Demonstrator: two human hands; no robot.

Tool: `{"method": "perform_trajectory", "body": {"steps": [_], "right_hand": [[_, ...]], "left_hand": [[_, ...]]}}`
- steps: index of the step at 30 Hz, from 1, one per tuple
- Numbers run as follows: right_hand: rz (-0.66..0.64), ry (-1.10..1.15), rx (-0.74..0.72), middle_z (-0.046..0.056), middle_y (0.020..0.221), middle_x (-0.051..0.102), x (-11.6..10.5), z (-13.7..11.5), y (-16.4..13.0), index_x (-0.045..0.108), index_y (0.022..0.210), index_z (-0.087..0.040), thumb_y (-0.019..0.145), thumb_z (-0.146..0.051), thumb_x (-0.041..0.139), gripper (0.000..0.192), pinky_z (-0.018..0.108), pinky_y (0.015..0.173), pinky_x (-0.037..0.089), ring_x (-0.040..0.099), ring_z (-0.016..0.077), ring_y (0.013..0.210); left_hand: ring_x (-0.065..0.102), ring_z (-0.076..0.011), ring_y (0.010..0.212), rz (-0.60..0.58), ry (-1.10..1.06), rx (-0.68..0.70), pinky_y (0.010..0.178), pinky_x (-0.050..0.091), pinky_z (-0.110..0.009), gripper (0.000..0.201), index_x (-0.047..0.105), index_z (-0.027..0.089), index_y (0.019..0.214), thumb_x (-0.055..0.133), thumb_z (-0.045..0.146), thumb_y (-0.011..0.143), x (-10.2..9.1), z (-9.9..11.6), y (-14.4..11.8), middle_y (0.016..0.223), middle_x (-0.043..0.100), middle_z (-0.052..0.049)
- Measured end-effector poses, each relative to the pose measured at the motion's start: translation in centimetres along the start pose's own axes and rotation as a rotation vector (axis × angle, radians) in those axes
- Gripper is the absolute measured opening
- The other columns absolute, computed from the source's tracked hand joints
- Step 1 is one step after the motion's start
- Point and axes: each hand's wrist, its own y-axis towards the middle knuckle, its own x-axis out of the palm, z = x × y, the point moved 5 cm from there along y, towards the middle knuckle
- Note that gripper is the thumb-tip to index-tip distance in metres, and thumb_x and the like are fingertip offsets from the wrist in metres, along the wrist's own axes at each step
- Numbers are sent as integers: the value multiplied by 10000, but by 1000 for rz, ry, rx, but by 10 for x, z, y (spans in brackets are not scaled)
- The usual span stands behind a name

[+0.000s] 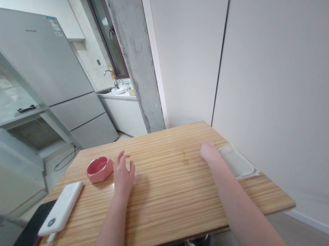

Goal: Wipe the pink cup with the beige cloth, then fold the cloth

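My left hand [123,174], fingers spread and holding nothing, hovers beside the pink dish [99,169], seemingly reaching for it, while my right hand [209,152], apparently closed, rests against the folded cloth [237,161].

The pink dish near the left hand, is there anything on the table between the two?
Nothing visible. The left hand hovers with fingers spread just right of the pink dish, with only bare wooden table in the narrow gap. The white power bank lies on the dish's other side.
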Motion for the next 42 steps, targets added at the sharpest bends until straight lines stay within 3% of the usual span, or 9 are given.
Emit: {"method": "perform_trajectory", "body": {"steps": [5, 10, 14, 17, 21, 28, 32, 35, 42], "right_hand": [[-137, 198, -205, 33, 750, 625, 36, -54, -28, 646, 852, -191, 720, -101, 518, 204, 249, 670, 457, 607, 151, 733], [-556, 1159, -292, -13, 732, 562, 79, -100, -70, 588, 797, -192, 697, -211, 591, 101, 261, 672, 500, 582, 113, 689], [-588, 1431, -265, 22, 871, 588, 76, -99, -62, 595, 755, -193, 612, -334, 688, 221, 287, 720, 501, 557, 148, 855], [-382, 1329, -161, 11, 832, 587, 68, -84, -41, 589, 713, -199, 601, -321, 649, 176, 237, 639, 464, 537, 138, 810], [-367, 1223, -160, 10, 837, 592, 69, -80, -36, 578, 723, -204, 638, -302, 563, 131, 212, 600, 439, 539, 123, 760], [-377, 1083, -236, 13, 852, 596, 74, -85, -43, 557, 752, -204, 683, -271, 493, 115, 204, 599, 453, 554, 112, 738], [-344, 1035, -272, -1, 769, 591, 83, -84, -37, 547, 730, -194, 690, -248, 475, 98, 209, 593, 452, 555, 107, 694], [-306, 988, -332, -7, 756, 581, 91, -86, -36, 544, 752, -197, 701, -235, 467, 100, 220, 585, 454, 550, 110, 678], [-395, 842, -655, 37, 1023, 605, 93, -101, -60, 527, 1054, -213, 689, -119, 434, 389, 260, 676, 481, 584, 137, 849]], "left_hand": [[611, -183, 831, -626, -467, -86, 798, 477, -331, 207, 558, 189, 913, 494, 351, 802, 62, 68, -45, 870, 645, -61], [626, -173, 827, -492, -727, -415, 709, 503, -305, 506, 363, 175, 1194, 549, 329, 749, 72, 83, -64, 1006, 614, -99], [629, -174, 731, -452, -563, -501, 647, 505, -305, 448, 371, 175, 1176, 468, 259, 747, 43, 29, -59, 948, 612, -78], [629, -215, 829, -363, -286, -495, 731, 507, -353, 434, 420, 179, 1182, 434, 276, 759, -4, -33, -52, 984, 615, -88], [540, -289, 1107, -353, 227, -459, 922, 426, -420, 516, 436, 139, 1238, 430, 165, 722, -66, -95, -49, 1197, 562, -158], [593, -373, 931, -324, 719, -588, 745, 471, -494, 525, 404, 172, 1332, 342, 205, 812, -98, -122, -66, 1111, 578, -210], [470, -407, 1123, -108, 727, -435, 821, 443, -525, 490, 460, 194, 1283, 384, 224, 800, -99, -101, -60, 1311, 429, -206], [367, -352, 1242, -23, 599, -199, 978, 364, -475, 434, 502, 136, 1197, 412, 214, 779, -88, -58, -45, 1362, 372, -185], [591, -225, 938, -538, 213, 45, 814, 456, -347, 274, 556, 179, 1058, 418, 176, 821, 30, 74, -20, 1042, 588, -121]]}}
